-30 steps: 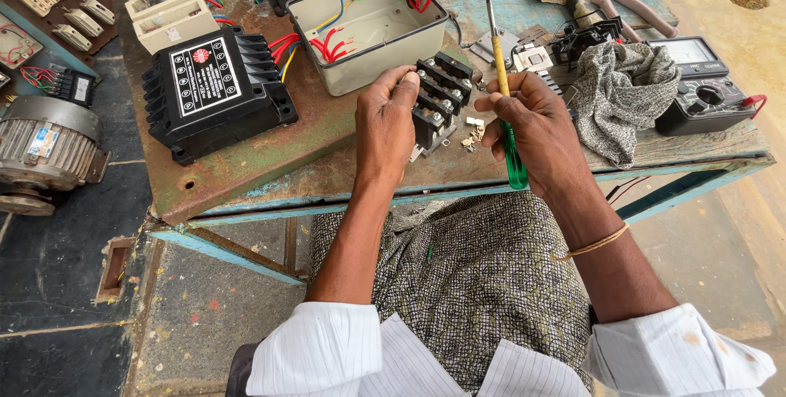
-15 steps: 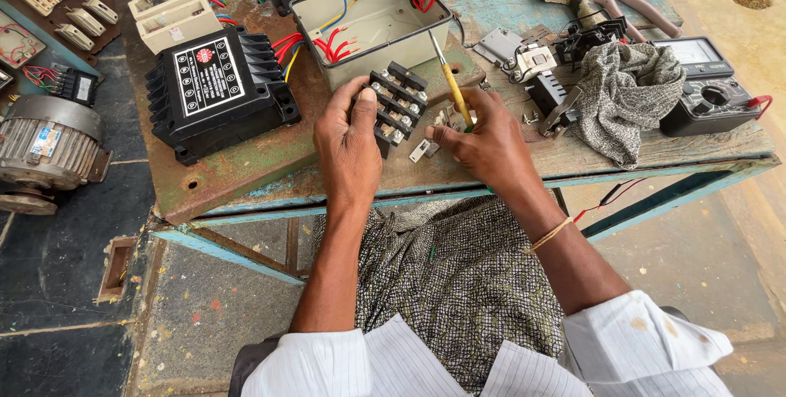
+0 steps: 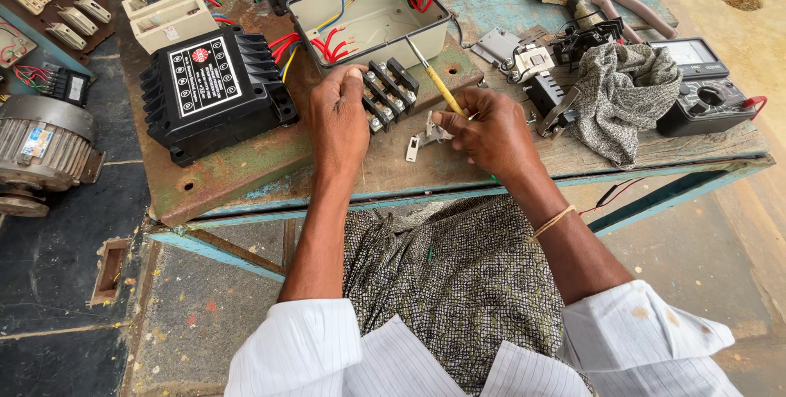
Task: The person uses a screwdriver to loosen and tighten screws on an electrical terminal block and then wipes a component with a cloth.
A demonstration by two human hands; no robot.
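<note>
Since the earlier frame both hands have shifted and the screwdriver's tip has swung up toward the grey box. Largest here, the worn wooden workbench (image 3: 655,151) carries an open grey plastic enclosure box (image 3: 368,16) holding loose red, green, blue and yellow wires, nothing else that I can make out. Before it lies the black ribbed terminal block with metal screws (image 3: 389,92), probably light, rigid and brittle at its fins, best held by its long sides. The left hand (image 3: 340,123) presses it down, fingers curled over one end. The right hand (image 3: 491,131) pinches a thin yellow-handled screwdriver (image 3: 438,82), likely slippery, by its handle.
</note>
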